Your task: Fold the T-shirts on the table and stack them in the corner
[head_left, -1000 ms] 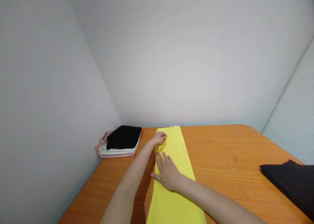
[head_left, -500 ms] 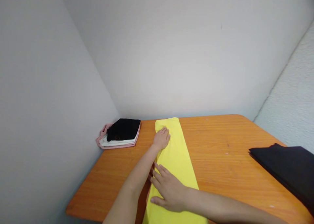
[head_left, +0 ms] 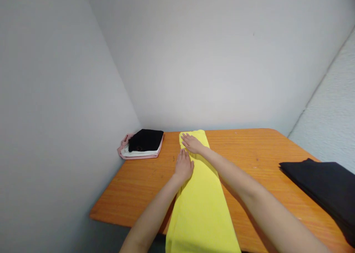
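Your yellow cloth [head_left: 203, 201] lies in a long folded strip, from twelve o'clock at the far edge of the counter [head_left: 244, 149] down to six o'clock, where it runs past the near edge and out of view. Your left hand [head_left: 184, 167] rests palm down on the strip's nine o'clock side, fingers stretched out and clamped on nothing. Your right hand [head_left: 192, 143] lies just beyond it, near the far end, also palm down with fingers straight and slightly apart; its forearm crosses over the cloth from five o'clock. The two hands are close together (you can't tell whether they touch).

At eleven o'clock, left of the strip and apart from it, sits a folded stack: a black shirt [head_left: 146, 140] on top, a white cloth [head_left: 141, 153] under it and a pink cloth [head_left: 126, 139] lowest. Toward three o'clock lies a dark folded cloth [head_left: 321, 186], well apart from your hands. Behind everything rises a pale wall [head_left: 194, 60].
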`<state>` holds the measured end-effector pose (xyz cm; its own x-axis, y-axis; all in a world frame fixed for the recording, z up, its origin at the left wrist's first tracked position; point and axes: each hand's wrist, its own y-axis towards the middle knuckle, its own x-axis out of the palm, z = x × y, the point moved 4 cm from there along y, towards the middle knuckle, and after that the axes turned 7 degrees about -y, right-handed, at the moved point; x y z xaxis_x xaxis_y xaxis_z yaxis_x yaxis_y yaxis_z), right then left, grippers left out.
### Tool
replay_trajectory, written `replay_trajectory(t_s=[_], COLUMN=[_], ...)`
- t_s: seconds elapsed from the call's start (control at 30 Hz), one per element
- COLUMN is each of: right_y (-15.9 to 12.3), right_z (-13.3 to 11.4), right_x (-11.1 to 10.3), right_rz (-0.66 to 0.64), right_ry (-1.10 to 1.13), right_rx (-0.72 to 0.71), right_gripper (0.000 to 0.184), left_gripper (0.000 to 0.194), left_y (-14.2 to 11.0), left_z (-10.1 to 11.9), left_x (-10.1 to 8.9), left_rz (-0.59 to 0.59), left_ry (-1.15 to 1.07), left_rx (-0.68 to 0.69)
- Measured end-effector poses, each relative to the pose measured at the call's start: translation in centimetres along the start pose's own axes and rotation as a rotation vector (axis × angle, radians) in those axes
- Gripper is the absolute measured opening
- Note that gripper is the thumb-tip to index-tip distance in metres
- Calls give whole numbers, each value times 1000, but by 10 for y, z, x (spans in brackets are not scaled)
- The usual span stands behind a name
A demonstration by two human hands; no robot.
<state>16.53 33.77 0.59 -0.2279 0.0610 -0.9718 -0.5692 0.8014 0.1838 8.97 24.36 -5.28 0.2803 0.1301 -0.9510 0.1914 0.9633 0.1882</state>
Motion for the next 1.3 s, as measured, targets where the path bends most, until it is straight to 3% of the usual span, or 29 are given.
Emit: replay_trajectory(t_s=[0.1,0.27,0.4,0.53,0.63,0.77,0.87,1.0,1.13,1.3], right_y=[24,31,33,22,-20,-134,-234,-332,-373,-368], right_z=[5,17,20,14,14,17,15,1,-21,-43], right_x=[26,51,52,36,20,-4,-19,-22,1,22], right_rz=[-90,-127,-144,-139,-116,-71,-59,-43,42,264], right_ry=[-50,-122,-156,-171,-164,-115,-98,-141,-253,-342], right_rx=[27,34,9,-32,-104,-279,-323,-305,-311,-332], right_gripper=[53,56,57,62,65,59,57,72,71,58], left_gripper=[61,64,66,65,54,43,36,52,62,46], left_y=[-5,-22,-20,-11,-29,-95,-158,-226,-252,-241], left_z=[2,1,0,-14,-38,-64,-59,-36,-25,-19], left_x=[-3,-2,-2,-15,-42,-88,-109,-105,-78,-55], left_rz=[-7,-15,-35,-91,-79,-52,-93,-138,-133,-10], left_ry=[7,-16,-81,-195,-291,-372,-354,-131,154,208], left_rx=[-16,-18,-22,49,109,117,232,478,684,735])
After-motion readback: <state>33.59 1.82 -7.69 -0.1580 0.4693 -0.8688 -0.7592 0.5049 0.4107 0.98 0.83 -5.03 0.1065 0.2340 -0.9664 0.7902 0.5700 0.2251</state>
